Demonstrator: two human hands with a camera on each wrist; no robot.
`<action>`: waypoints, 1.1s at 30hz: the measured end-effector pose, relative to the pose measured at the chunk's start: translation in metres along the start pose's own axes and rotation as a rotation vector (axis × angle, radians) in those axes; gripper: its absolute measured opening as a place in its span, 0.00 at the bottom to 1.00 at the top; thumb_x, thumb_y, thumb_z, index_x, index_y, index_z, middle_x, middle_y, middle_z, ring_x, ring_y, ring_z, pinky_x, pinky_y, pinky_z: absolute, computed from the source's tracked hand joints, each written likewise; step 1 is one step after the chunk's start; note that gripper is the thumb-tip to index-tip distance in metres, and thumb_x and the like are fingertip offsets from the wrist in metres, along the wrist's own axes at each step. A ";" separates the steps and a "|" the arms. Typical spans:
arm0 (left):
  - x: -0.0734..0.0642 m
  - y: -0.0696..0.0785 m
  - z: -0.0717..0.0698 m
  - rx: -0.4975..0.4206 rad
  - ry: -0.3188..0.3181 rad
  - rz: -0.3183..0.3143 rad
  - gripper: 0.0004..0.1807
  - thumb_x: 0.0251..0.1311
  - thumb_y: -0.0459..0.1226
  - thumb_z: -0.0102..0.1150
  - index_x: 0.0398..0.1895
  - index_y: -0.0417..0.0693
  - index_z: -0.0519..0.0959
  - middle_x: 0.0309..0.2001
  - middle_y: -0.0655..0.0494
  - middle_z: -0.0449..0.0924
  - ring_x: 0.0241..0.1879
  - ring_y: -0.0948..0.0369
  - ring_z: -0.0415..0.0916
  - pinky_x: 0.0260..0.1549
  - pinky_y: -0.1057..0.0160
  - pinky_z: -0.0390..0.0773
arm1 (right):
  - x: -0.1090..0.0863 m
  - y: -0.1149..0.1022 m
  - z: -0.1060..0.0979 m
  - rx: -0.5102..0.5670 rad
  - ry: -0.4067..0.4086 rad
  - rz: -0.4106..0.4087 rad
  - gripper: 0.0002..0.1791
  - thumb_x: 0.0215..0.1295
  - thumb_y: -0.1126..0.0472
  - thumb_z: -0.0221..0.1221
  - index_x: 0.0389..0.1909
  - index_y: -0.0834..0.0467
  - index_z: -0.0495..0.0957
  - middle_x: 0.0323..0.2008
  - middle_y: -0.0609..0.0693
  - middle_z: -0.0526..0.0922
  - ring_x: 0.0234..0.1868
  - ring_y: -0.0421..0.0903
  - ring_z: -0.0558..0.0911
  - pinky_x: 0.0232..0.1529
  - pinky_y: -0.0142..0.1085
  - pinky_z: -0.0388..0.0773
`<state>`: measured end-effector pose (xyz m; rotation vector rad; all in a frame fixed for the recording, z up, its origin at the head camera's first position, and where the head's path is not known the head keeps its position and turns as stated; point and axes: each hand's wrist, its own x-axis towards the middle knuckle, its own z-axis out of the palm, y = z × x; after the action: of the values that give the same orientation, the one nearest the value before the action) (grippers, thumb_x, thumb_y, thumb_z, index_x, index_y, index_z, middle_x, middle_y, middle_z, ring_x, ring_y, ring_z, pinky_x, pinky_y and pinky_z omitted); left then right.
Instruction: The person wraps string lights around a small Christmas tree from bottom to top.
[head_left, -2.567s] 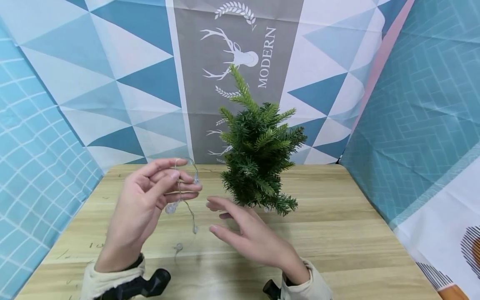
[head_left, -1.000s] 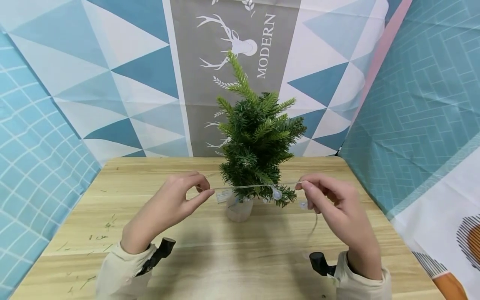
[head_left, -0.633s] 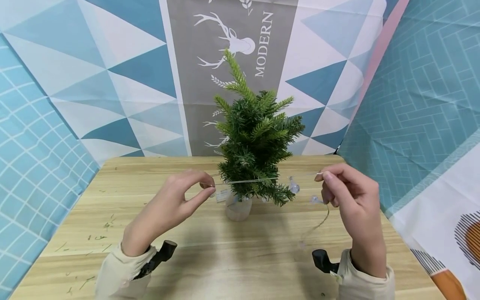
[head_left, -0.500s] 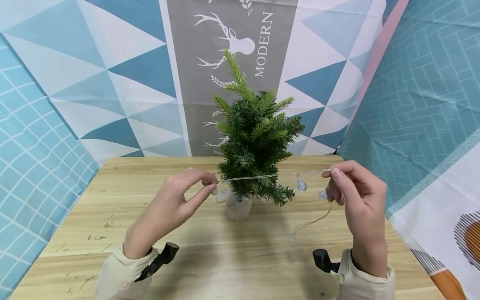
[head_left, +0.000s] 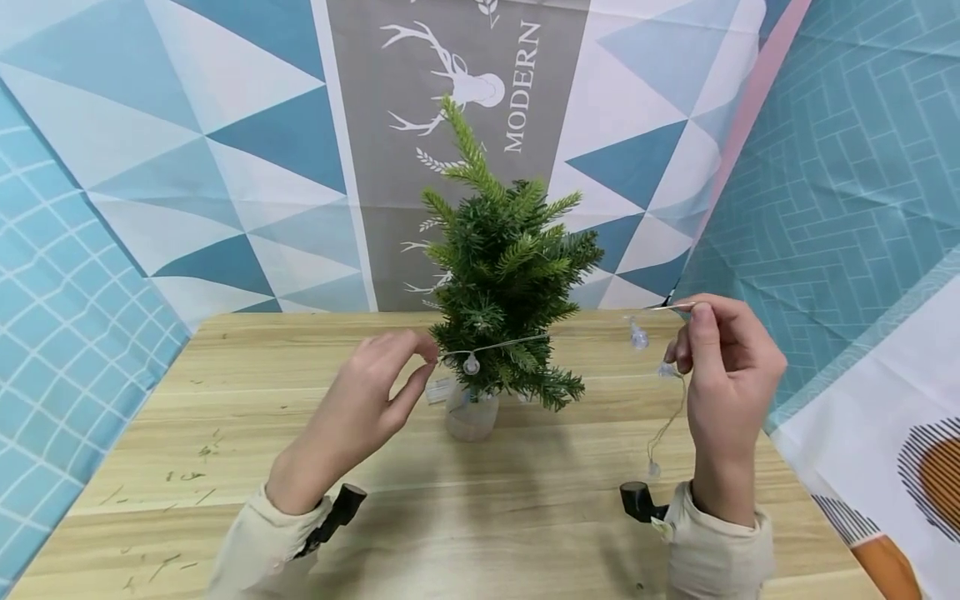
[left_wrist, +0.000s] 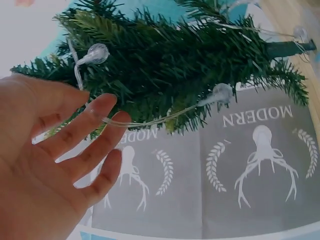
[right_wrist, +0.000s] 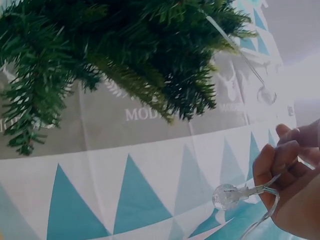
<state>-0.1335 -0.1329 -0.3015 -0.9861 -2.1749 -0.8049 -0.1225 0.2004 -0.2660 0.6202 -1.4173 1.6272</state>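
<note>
Left hand [head_left: 367, 387] and right hand [head_left: 731, 375] pinch a light string [head_left: 471, 363] across a tree [head_left: 510, 275], apparently mid-wrap; circling behind seems due.

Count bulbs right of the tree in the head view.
3: one bulb between the tree and right hand, another beside the hand, a third dangling below; more may be hidden.

Right hand [right_wrist: 299, 200] gets cropped in the right wrist view. Clear thingy [head_left: 439, 390] by the base [head_left: 471, 419]: too small to tell.
</note>
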 end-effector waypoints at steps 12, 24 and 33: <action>0.001 0.018 -0.004 -0.097 -0.046 0.014 0.17 0.70 0.26 0.49 0.58 0.42 0.78 0.58 0.52 0.75 0.61 0.56 0.69 0.59 0.60 0.71 | 0.005 0.011 -0.002 -0.354 0.132 -0.007 0.14 0.72 0.68 0.56 0.38 0.80 0.78 0.17 0.51 0.73 0.18 0.41 0.71 0.23 0.27 0.72; 0.003 0.020 0.008 -0.025 0.051 0.121 0.15 0.69 0.29 0.48 0.55 0.36 0.79 0.57 0.45 0.79 0.60 0.45 0.71 0.64 0.52 0.65 | 0.005 0.040 -0.022 -0.584 0.036 0.117 0.14 0.74 0.63 0.55 0.41 0.70 0.83 0.21 0.55 0.77 0.23 0.42 0.75 0.27 0.28 0.72; 0.002 0.021 0.014 0.023 0.066 0.127 0.19 0.61 0.25 0.58 0.56 0.37 0.78 0.58 0.45 0.77 0.60 0.47 0.70 0.60 0.47 0.69 | 0.001 0.061 -0.031 -0.813 -0.055 0.210 0.14 0.70 0.54 0.61 0.39 0.62 0.87 0.30 0.49 0.81 0.31 0.34 0.75 0.34 0.27 0.70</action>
<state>-0.1219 -0.1106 -0.3033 -1.0598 -2.0384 -0.7408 -0.1700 0.2313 -0.3047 0.0401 -2.0478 1.0299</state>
